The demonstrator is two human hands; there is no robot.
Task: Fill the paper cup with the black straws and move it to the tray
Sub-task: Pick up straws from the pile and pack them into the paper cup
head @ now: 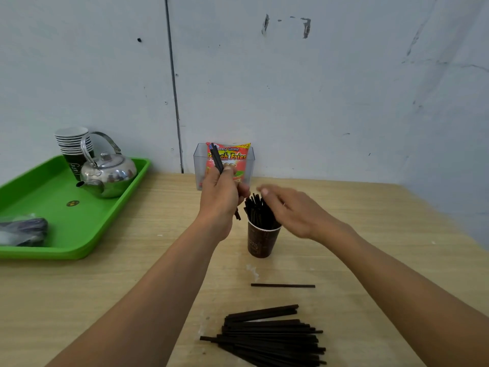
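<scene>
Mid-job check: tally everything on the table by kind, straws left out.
Green tray: 1
Metal kettle: 1
Paper cup stack: 1
Single paper cup: 1
Clear box: 1
Snack packet: 1
Wrapped bundle: 1
Total: 7

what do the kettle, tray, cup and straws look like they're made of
Kettle: polished metal, likely steel; it mirrors the room.
Tray: glossy green plastic, judging by its smooth moulded rim.
Cup: printed brown paper, matte, white rolled rim.
Straws: matte black, plastic or paper; cannot tell.
</scene>
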